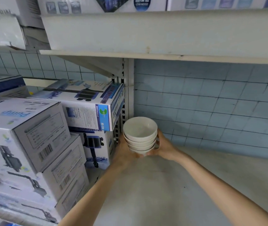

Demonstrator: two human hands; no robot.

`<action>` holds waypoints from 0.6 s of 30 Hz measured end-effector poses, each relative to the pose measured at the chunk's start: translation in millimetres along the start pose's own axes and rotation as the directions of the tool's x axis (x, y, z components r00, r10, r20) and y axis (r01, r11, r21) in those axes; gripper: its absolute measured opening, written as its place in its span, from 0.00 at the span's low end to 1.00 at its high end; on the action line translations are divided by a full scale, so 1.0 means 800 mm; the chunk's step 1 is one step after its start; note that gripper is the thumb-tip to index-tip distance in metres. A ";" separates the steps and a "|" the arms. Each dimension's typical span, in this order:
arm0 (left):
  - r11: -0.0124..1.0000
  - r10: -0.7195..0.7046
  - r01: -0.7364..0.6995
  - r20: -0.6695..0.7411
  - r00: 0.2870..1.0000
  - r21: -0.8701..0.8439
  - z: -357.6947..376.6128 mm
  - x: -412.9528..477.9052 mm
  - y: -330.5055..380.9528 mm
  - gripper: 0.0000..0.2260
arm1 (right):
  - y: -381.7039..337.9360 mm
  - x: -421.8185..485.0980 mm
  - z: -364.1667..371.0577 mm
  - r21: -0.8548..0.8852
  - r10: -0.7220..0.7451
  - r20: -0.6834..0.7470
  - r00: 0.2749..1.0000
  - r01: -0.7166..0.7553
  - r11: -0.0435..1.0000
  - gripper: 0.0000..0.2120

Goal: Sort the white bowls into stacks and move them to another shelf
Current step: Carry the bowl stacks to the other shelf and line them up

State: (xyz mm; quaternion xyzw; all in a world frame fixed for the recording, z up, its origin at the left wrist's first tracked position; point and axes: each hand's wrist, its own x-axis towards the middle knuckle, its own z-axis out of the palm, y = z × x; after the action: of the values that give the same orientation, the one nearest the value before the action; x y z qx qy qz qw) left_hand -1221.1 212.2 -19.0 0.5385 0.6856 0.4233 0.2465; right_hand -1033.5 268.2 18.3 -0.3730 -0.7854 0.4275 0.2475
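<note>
1. pump boxes (pixel 32 144) fill the left bay.
2. left hand (pixel 123 154) cups the stack of white bowls (pixel 140 136) low on its left, fingers curled under the base.
3. right hand (pixel 164 147) wraps the opposite side; the two-sided hold probably stops toppling.
4. stack is at the shelf (pixel 195 185) back-left corner, likely leaving room for more.

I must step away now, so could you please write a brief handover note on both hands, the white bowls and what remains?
Left hand grips the left side of the stack of glossy white round bowls; right hand grips its right side.
The stack is at the back left corner of the pale grey shelf board, beside white and blue cardboard pump boxes. Resting or not: unclear.
Done: bowls nested. Left: set down, release.
</note>
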 end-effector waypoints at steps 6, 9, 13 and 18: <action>0.974 0.150 -0.151 -0.019 0.988 -0.169 -0.011 -0.032 0.030 0.42 | -0.014 -0.027 0.012 -0.006 0.075 -0.083 0.994 -0.076 0.997 0.42; 0.975 0.197 -0.198 -0.024 0.980 -0.101 -0.025 -0.047 0.042 0.41 | -0.025 -0.051 0.012 -0.287 0.119 -0.198 0.973 -0.173 0.942 0.35; 0.933 0.288 -0.286 0.024 0.957 0.217 -0.041 -0.072 0.049 0.31 | -0.039 -0.110 -0.003 -0.677 -0.008 -0.372 0.928 -0.265 0.687 0.32; 0.737 0.491 -0.479 0.109 0.864 0.476 -0.057 -0.102 0.054 0.29 | -0.033 -0.216 -0.025 -0.716 0.106 -0.537 0.837 -0.519 0.467 0.52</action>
State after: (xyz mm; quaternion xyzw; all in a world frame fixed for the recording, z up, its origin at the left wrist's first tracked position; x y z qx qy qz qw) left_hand -1210.3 123.4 31.4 0.7374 0.6086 0.2920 -0.0244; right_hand -925.3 130.7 39.2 -0.6680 -0.7331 -0.0568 0.1140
